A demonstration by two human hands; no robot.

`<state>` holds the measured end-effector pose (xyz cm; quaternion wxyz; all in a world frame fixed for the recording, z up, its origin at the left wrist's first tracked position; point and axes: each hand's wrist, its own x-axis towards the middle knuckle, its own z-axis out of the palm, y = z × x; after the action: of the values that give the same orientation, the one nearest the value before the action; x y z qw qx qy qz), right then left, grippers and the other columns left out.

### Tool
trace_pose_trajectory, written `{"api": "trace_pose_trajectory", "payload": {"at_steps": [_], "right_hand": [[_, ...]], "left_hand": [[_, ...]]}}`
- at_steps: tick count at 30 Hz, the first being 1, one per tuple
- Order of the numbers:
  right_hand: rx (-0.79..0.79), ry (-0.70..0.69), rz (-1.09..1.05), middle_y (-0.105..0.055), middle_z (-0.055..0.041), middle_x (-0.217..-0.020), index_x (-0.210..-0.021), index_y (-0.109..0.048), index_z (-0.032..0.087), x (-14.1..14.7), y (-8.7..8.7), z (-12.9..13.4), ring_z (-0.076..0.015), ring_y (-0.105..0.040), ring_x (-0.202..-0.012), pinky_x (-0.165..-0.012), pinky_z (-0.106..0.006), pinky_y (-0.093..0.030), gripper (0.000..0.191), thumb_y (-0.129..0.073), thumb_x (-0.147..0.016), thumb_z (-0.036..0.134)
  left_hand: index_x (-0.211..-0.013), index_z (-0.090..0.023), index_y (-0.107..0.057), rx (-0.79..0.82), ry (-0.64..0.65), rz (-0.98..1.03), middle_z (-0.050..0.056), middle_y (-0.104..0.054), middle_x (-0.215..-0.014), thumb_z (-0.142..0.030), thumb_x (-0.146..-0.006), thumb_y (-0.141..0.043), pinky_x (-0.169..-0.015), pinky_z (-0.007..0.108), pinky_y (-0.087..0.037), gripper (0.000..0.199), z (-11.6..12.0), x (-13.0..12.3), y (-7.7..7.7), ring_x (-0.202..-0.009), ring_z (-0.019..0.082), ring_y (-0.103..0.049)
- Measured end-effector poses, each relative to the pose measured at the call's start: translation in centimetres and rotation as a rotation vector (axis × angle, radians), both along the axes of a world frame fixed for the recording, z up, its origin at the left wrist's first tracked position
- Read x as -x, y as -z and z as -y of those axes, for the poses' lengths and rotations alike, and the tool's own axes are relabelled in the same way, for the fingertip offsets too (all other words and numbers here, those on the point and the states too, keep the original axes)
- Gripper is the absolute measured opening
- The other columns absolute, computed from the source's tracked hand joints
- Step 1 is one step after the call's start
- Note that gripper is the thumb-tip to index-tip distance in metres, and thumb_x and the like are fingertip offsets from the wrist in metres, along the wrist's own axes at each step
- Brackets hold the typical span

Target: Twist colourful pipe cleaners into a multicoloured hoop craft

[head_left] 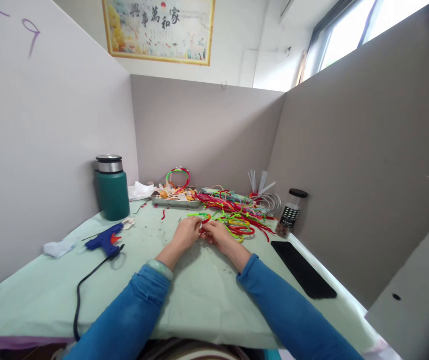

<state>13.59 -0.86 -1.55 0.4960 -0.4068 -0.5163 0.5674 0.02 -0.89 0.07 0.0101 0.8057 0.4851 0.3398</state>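
Observation:
My left hand (pixel 187 234) and my right hand (pixel 218 235) meet over the middle of the table, fingertips pinched close together. Between them is a fuzzy pipe cleaner (pixel 206 218) in red, orange and green; its green end sticks out above my left fingers. The part inside the fingers is hidden. Just right of my right hand lie bent yellow, green and red pipe cleaners (pixel 245 230). Behind them is a larger pile of mostly red and pink pipe cleaners (pixel 233 202).
At left stand a green bottle (pixel 113 195) and a blue glue gun (pixel 105 241) with its black cord. A metal tray (pixel 177 203) of small pieces holds a coloured ring (pixel 189 176). On the right are a black-lidded jar (pixel 290 214) and a flat black object (pixel 302 270). Partitions surround the table.

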Motion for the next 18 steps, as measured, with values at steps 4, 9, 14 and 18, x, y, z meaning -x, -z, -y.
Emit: {"api": "trace_pose_trajectory", "payload": {"at_steps": [4, 9, 14, 18], "right_hand": [[0.007, -0.022, 0.048, -0.056, 0.0008, -0.056, -0.066, -0.056, 0.015, 0.05, -0.60, 0.57, -0.0066, -0.048, -0.042, -0.033, -0.016, -0.018, 0.012, -0.060, -0.065, 0.027], [-0.012, 0.040, 0.017, -0.054, 0.0033, -0.052, -0.065, -0.052, 0.017, 0.11, -0.59, 0.54, -0.0058, -0.043, -0.037, -0.032, -0.017, -0.017, 0.011, -0.055, -0.065, 0.027], [-0.065, 0.108, 0.014, -0.054, 0.0041, -0.055, -0.064, -0.051, 0.016, -0.05, -0.42, 0.31, -0.0042, -0.040, -0.035, -0.032, -0.018, -0.022, 0.012, -0.053, -0.066, 0.028], [-0.091, 0.143, -0.026, -0.056, 0.0036, -0.059, -0.067, -0.052, 0.017, -0.05, -0.29, 0.15, -0.0046, -0.042, -0.037, -0.033, -0.018, -0.025, 0.014, -0.054, -0.066, 0.030]], "left_hand": [[-0.095, -0.017, -0.068, 0.004, 0.007, 0.021, 0.007, -0.069, -0.094, -0.019, -0.084, -0.045, -0.076, 0.027, -0.044, 0.026, -0.14, 0.08, 0.04, -0.085, 0.018, -0.060], [-0.095, -0.018, -0.070, 0.016, 0.005, 0.031, 0.007, -0.070, -0.093, -0.020, -0.084, -0.046, -0.076, 0.025, -0.043, 0.026, -0.11, 0.17, -0.06, -0.085, 0.017, -0.061], [-0.087, -0.017, -0.071, 0.041, -0.018, 0.003, 0.007, -0.070, -0.086, -0.024, -0.086, -0.045, -0.072, 0.024, -0.041, 0.027, 0.14, 0.04, -0.33, -0.079, 0.016, -0.060], [-0.090, -0.018, -0.070, 0.073, -0.024, 0.003, 0.007, -0.070, -0.087, -0.026, -0.087, -0.043, -0.069, 0.023, -0.038, 0.029, 0.40, -0.07, -0.51, -0.076, 0.016, -0.060]]}}
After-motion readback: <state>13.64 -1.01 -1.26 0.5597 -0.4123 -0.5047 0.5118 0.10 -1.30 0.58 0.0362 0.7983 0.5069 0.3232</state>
